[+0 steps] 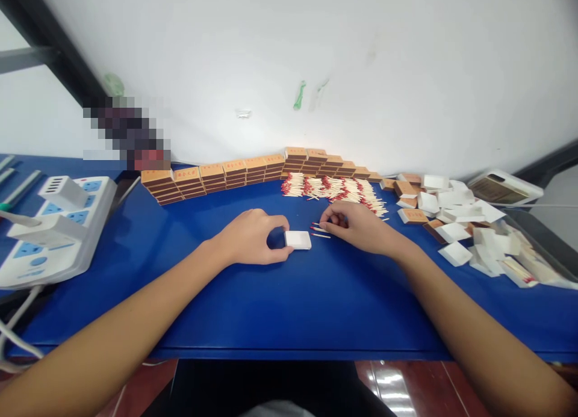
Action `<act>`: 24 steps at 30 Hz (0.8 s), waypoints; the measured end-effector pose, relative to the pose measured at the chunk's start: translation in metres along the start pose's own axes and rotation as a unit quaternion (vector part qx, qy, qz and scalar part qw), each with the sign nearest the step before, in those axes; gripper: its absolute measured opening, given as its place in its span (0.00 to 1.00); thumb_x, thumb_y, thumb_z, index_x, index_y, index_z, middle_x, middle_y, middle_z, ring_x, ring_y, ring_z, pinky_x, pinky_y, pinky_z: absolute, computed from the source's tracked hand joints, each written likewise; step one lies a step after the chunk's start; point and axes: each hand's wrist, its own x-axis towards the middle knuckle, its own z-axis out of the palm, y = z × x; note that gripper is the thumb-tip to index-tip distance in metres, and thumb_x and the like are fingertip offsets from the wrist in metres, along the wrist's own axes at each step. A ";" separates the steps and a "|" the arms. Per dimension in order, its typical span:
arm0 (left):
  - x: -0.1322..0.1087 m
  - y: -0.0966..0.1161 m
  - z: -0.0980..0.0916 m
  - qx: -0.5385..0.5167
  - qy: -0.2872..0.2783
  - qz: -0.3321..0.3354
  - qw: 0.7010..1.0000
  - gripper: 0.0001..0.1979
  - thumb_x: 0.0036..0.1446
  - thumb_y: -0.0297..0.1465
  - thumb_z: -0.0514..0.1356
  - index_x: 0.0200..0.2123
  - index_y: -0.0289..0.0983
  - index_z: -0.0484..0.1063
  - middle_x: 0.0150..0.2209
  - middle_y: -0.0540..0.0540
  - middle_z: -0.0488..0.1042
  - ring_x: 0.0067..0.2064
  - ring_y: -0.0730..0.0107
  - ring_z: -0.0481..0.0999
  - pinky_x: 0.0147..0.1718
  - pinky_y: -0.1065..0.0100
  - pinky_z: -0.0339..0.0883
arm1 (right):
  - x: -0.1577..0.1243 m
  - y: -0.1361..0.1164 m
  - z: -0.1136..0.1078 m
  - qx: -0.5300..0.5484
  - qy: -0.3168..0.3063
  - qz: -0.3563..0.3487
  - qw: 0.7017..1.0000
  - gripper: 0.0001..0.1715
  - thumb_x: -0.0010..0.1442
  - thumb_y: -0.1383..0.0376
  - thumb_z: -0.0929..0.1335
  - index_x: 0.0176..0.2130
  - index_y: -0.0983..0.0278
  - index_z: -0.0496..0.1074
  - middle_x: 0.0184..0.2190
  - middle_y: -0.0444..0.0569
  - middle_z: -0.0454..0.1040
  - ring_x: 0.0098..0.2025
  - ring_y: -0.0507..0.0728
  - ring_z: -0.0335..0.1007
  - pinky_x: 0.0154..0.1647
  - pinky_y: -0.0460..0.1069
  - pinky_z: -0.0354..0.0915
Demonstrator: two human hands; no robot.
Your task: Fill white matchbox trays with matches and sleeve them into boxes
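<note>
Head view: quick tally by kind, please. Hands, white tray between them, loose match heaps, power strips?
hands: 2 (left hand, right hand)
white tray: 1
loose match heap: 1
power strip: 1
Total: 5

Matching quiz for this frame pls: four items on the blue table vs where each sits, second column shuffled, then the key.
1. white tray
2. loose match pile
3. matchbox stacks
4. power strip

A. in a row along the wall
B. far left end of the table
C. at the left hand's fingertips
D. just beyond the right hand

Pairs: 1-C, 2-D, 3-A, 4-B.
</note>
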 end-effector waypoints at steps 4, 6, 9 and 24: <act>0.000 0.001 0.001 0.003 0.001 0.004 1.000 0.17 0.59 0.45 0.65 0.45 0.41 0.80 0.24 0.51 0.73 0.26 0.66 0.71 0.27 0.66 0.54 | 0.001 -0.002 0.003 0.006 0.009 -0.006 1.000 0.15 0.67 0.53 0.68 0.37 0.60 0.78 0.29 0.46 0.73 0.30 0.56 0.66 0.32 0.51 0.62; 0.000 0.002 0.002 0.003 0.003 0.011 1.000 0.18 0.59 0.46 0.66 0.46 0.41 0.80 0.24 0.51 0.73 0.26 0.67 0.71 0.27 0.66 0.54 | 0.000 -0.004 0.003 0.010 0.006 -0.007 1.000 0.15 0.67 0.53 0.68 0.37 0.60 0.78 0.30 0.46 0.73 0.30 0.56 0.66 0.32 0.51 0.62; 0.000 0.003 0.003 0.000 0.000 0.014 1.000 0.17 0.59 0.45 0.65 0.45 0.41 0.80 0.23 0.52 0.72 0.26 0.67 0.70 0.28 0.66 0.54 | -0.001 -0.005 0.003 0.024 0.001 -0.012 1.000 0.17 0.67 0.50 0.70 0.37 0.60 0.78 0.29 0.46 0.73 0.29 0.55 0.66 0.31 0.51 0.61; -0.006 0.001 0.008 -0.038 0.050 -0.023 0.998 0.14 0.63 0.39 0.65 0.50 0.44 0.79 0.25 0.55 0.76 0.22 0.72 0.71 0.25 0.68 0.56 | -0.003 0.004 0.006 0.068 0.032 0.005 0.997 0.11 0.69 0.55 0.72 0.39 0.59 0.79 0.31 0.45 0.74 0.30 0.53 0.66 0.31 0.49 0.61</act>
